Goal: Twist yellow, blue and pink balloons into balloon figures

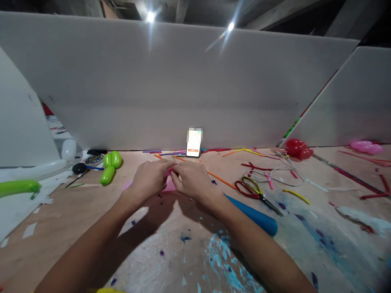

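Near the middle, my left hand (149, 178) and my right hand (192, 177) meet with fingers curled together. Between them they pinch a pink balloon (170, 185), part of which shows under the fingers and at the left. My fingers cover most of it, so its full shape is hidden. A blue tapered tube (254, 214) lies beside my right forearm. Just beyond it rest scissors (257, 192) with dark red and yellow handles. To the left of my left hand is a twisted green balloon (111, 165).
A lit phone (194, 143) leans against the white partition (172, 86). Flat uninflated balloons (221, 179), a coiled cable (279, 177) and red balloons (298, 149) lie right. White (40, 170), green (14, 189) and black balloons (79, 168) sit left. Paint marks the table (147, 247).
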`<action>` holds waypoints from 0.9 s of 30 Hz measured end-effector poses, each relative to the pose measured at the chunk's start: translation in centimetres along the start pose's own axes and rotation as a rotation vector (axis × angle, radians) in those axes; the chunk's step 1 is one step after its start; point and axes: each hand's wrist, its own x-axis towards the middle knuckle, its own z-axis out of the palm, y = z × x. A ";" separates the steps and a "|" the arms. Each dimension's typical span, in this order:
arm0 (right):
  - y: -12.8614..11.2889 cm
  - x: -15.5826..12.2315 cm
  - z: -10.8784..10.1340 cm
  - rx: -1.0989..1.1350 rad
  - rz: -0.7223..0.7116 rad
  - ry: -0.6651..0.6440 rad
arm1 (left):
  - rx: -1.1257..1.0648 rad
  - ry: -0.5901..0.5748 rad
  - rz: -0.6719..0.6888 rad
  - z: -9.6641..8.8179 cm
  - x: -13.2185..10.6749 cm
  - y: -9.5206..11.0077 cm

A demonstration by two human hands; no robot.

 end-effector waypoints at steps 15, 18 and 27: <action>1.3 0.7 -1.5 0.963 0.199 -0.119 | -0.562 -0.145 0.208 -2.0 0.5 -2.1; 1.9 0.7 -1.8 1.114 0.245 -0.196 | -0.641 -0.174 0.256 -2.3 0.5 -2.5; 2.5 0.9 -0.7 1.222 0.188 -0.203 | -0.543 -0.083 0.071 -1.4 0.8 -1.6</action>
